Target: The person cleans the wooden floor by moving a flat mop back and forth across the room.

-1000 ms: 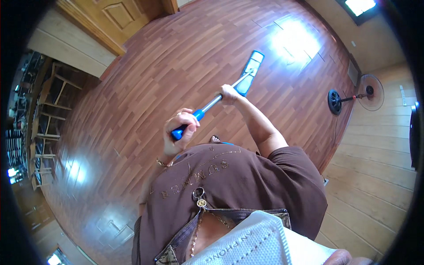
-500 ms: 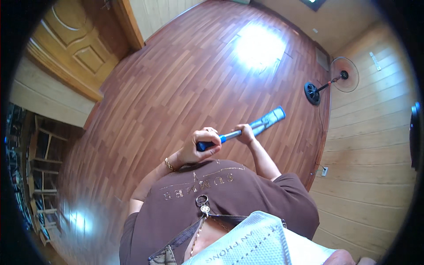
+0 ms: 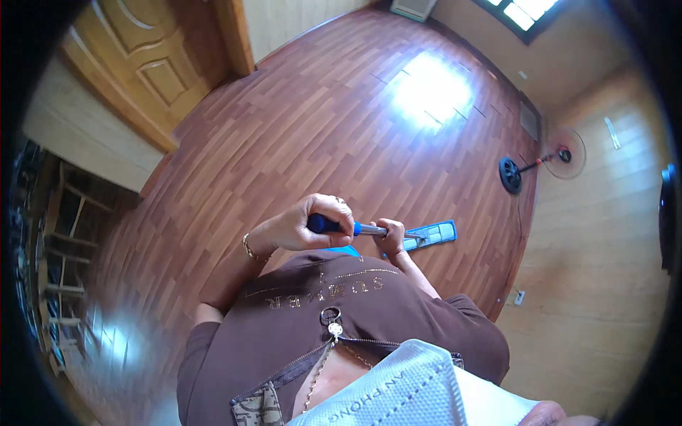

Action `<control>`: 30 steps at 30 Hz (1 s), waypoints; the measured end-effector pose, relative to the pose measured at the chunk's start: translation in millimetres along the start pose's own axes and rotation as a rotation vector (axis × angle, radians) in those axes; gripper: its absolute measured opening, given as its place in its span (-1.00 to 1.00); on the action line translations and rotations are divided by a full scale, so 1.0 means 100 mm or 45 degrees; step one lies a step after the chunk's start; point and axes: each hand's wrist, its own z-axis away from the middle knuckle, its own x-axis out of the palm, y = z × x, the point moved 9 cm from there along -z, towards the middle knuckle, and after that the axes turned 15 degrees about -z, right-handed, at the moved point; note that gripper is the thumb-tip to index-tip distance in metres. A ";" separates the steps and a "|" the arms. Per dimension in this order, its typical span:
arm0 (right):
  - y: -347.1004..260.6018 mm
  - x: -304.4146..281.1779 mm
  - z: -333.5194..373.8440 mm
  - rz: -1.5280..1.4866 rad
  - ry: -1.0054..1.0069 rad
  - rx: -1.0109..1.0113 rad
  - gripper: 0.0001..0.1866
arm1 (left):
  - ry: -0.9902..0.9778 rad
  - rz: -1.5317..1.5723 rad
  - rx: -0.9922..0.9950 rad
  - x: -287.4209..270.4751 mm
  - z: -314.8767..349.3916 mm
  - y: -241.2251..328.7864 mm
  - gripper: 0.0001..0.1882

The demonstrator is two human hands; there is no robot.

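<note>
Left hand [image 3: 298, 226] curls round the mop [image 3: 372, 230]'s handle end, right hand [image 3: 391, 238] its pole; the mop head [image 3: 439, 233] has swung closer in, at right, apparently working nearer floor [image 3: 284, 142].

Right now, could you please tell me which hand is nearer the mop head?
The right hand, around the metal pole nearer the mop head; the left hand, with a gold bracelet, holds the blue grip farther away.
</note>
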 end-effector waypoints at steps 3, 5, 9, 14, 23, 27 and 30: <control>-0.20 0.13 -0.13 -0.064 -0.066 -0.067 -0.68 | 0.116 -0.035 -0.002 -0.11 0.13 0.23 -0.89; -0.35 0.20 -0.17 -0.141 -0.105 -0.119 -0.69 | 0.194 -0.082 -0.014 -0.11 0.27 0.31 -0.88; -0.52 0.62 -0.51 -0.240 -0.268 -0.286 -0.71 | 0.415 -0.141 -0.021 -0.31 0.54 0.42 -0.88; -0.66 1.26 -1.18 -0.328 -0.566 -0.370 -0.76 | 0.604 -0.279 -0.113 -0.67 0.70 0.46 -0.89; -1.07 2.14 -1.61 -0.405 -1.182 -0.716 -0.80 | 0.981 -0.563 -0.302 -0.48 0.94 0.38 -0.88; -1.20 2.68 -1.54 -0.456 -1.388 -0.821 -0.76 | 1.158 -0.679 -0.441 -0.34 1.08 0.48 -0.87; -1.47 2.93 -1.28 -0.428 -1.527 -0.945 -0.69 | 1.301 -0.816 -0.583 -0.18 1.23 0.55 -0.87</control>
